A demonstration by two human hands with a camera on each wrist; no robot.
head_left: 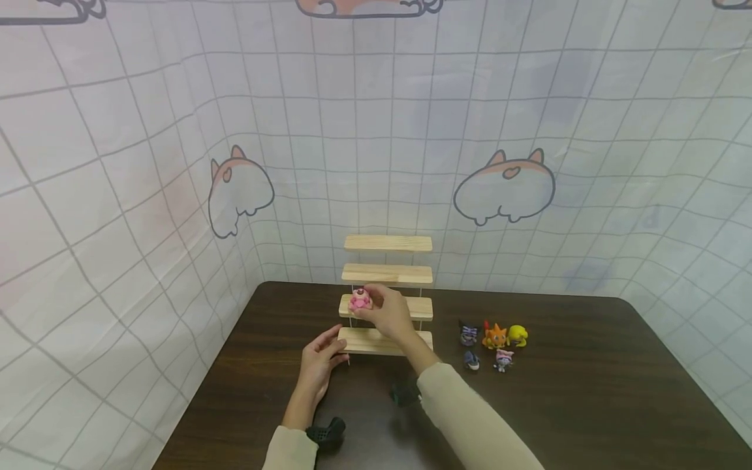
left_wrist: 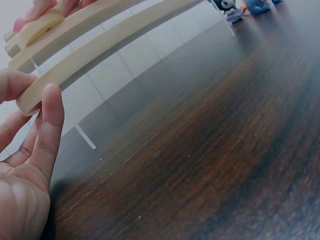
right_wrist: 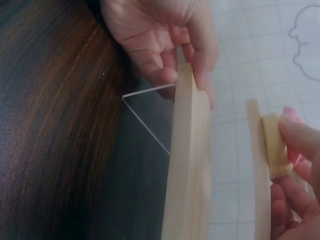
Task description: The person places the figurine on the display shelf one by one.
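Note:
A tiered wooden display stand (head_left: 384, 340) with several pale steps stands on the dark table. My left hand (head_left: 317, 362) grips the left end of its lowest step, thumb on top and fingers below; in the left wrist view the hand (left_wrist: 30, 165) pinches that board (left_wrist: 95, 50). Between the thumb and fingers of my right hand (head_left: 390, 314) is a small pink figurine (head_left: 360, 299), at the left end of the second step from the bottom. Its cream base (right_wrist: 276, 145) is against that step (right_wrist: 257, 165) in the right wrist view.
Several small figurines stand right of the stand, among them an orange one (head_left: 495, 336), a yellow one (head_left: 517, 335) and a pink-and-grey one (head_left: 503, 360). A clear support (right_wrist: 145, 125) props the lowest step. Behind the table hangs a white grid-patterned cloth (head_left: 388, 130).

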